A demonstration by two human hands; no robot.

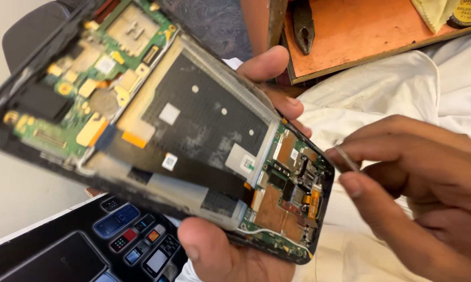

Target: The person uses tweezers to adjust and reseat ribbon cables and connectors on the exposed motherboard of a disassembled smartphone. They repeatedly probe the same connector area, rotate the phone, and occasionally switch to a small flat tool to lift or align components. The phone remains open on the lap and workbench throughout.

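Opened mobile phone (157, 125), back cover off, held close under the head camera and filling the frame from ten o'clock to five o'clock. Its green circuit boards are exposed at both ends, with a dark mesh-textured shield and a black ribbon cable between them. The left hand (235, 250) is closed around the phone: the thumb presses the lower edge at six o'clock, and the fingertips (267, 62) curl over the opposite edge at about one o'clock. The right hand (423, 193), at three to four o'clock, is pinched shut on a thin metal tool (345, 156) (tweezers or a probe; the type cannot be told), whose tip lies just beside the small board at the phone's lower end; contact cannot be confirmed. At seven o'clock, below the phone, lies a dark printed sheet (89, 245) picturing various handsets. Behind the hands is pale cloth (403, 83). Farthest, at one to two o'clock, an orange-topped wooden board (361, 36) carries dark pliers (303, 23), a round tin (468, 13) and a yellowish cloth (431, 13).
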